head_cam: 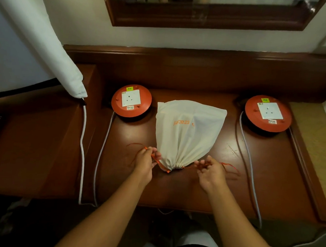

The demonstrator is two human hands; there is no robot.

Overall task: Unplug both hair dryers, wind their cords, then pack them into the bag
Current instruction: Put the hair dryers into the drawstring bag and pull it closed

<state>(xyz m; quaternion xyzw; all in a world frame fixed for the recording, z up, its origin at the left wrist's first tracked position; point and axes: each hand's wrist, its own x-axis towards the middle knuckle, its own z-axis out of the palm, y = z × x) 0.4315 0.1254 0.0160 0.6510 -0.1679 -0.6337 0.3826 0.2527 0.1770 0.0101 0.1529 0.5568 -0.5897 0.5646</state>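
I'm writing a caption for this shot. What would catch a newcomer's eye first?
The cream drawstring bag lies mid-desk, its mouth gathered tight toward the person. The left hand and right hand each pinch the orange drawstring on either side of the mouth. Two round orange socket reels flank the bag, with nothing plugged into them.

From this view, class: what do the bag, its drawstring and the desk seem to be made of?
Bag: likely matte cream woven cloth; it creases softly and gathers into pleats at the neck.
Drawstring: thin orange cord or ribbon, limp; fibre unclear.
Desk: probably varnished reddish-brown wood, glossy, reflecting light.
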